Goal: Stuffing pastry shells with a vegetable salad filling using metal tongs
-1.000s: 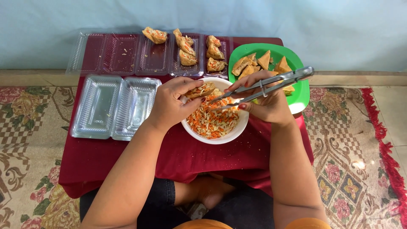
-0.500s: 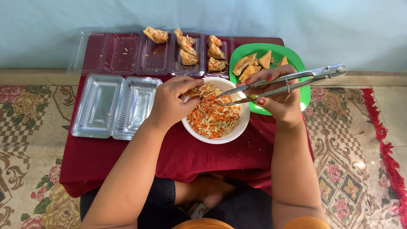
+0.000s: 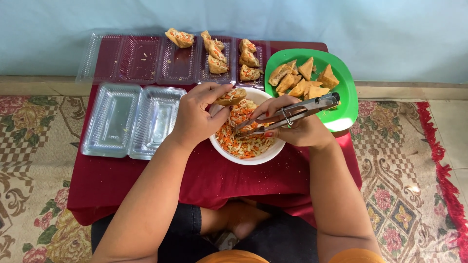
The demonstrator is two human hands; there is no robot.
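Tofu pocket (image 3: 231, 97) pinched over shredded, stringy filling (image 3: 243, 134).

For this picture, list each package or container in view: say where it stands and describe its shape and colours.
Clear plastic trays: back of the table, a row of rectangular compartments, some holding filled tofu.
Open clear box: left of the bowl, two rectangular halves, nothing inside.
White bowl: centre, round, orange and pale shredded vegetables.
Green plate: back right, rounded square, fried tofu.
No labels, signs or screens.

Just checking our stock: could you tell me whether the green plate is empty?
No, the green plate holds several golden fried triangular pieces.
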